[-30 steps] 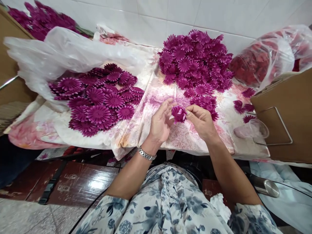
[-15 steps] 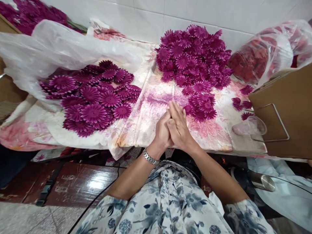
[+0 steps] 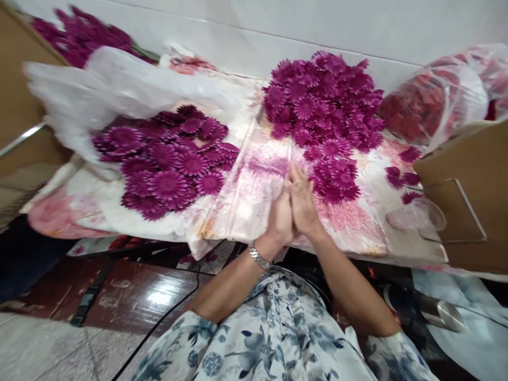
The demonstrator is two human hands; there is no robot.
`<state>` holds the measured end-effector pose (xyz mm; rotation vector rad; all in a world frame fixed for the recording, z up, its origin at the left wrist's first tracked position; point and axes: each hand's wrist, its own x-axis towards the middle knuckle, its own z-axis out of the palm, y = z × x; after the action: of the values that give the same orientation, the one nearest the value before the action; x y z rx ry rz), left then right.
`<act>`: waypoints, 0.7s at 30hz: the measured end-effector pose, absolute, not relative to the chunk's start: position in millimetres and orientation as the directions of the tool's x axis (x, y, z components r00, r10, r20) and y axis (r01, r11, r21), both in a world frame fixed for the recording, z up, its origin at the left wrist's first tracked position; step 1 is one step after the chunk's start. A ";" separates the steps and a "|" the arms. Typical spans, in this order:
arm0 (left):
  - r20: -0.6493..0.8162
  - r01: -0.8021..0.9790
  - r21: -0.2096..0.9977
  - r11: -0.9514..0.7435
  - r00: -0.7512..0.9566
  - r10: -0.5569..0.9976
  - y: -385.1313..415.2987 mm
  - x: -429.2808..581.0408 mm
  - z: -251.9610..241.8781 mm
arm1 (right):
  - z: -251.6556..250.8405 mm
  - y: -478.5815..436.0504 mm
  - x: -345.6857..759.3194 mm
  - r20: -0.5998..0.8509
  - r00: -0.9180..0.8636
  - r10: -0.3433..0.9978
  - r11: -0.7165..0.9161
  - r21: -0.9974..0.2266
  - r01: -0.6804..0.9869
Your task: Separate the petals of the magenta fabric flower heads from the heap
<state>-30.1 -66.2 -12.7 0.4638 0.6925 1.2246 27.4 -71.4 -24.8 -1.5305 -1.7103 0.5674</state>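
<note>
My left hand and my right hand press palm to palm above the near middle of the table. The fingers of my right hand are stretched out and a little blurred. Those of my left hand are mostly hidden against it. Nothing shows held between them. Just right of my hands lie magenta artificial flower heads, below a taller heap of the same flowers. Farther left, flat magenta petal layers are spread in overlapping stacks. Purple specks dust the cloth ahead of my fingers.
A floral cloth covers the table against a tiled wall. A clear plastic bag lies at left, more magenta flowers behind. At right are a bag of red petals, a cardboard box and a clear cup.
My hands stay pressed together, with their fingers shifted against each other. The whole view has swung slightly, so the table's things appear farther right and a little lower.
</note>
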 end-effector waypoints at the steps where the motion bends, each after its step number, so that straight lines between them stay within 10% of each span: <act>1: -0.239 -0.715 0.615 0.331 0.231 0.943 -68.8 -25.2 -13.0 | -22.7 -65.7 31.7 0.261 -0.003 0.965 0.201 -0.736 0.647; 8: -0.063 -0.665 0.738 0.116 0.103 0.993 -62.4 -38.5 -3.1 | -11.8 -57.1 43.0 0.685 -0.126 0.717 0.521 -0.408 0.750; 13: 0.204 -0.154 0.967 -0.203 -0.004 0.979 -54.4 -104.7 14.9 | -18.5 -45.1 64.1 0.588 -0.352 0.728 0.439 -0.006 0.899; 17: 0.438 0.336 0.860 -0.384 -0.099 0.894 -35.0 -180.3 42.1 | -12.6 -30.6 65.7 0.537 -0.469 0.702 0.508 0.084 0.857; 21: 0.450 0.834 0.537 -0.126 -0.157 0.879 7.4 -249.4 58.5 | 4.0 0.2 30.9 0.478 -0.582 0.658 0.685 -0.061 0.726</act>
<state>-249.4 7.4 58.5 1.9996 2.0362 1.1629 30.9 0.2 4.0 -1.0690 -2.4281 -0.1936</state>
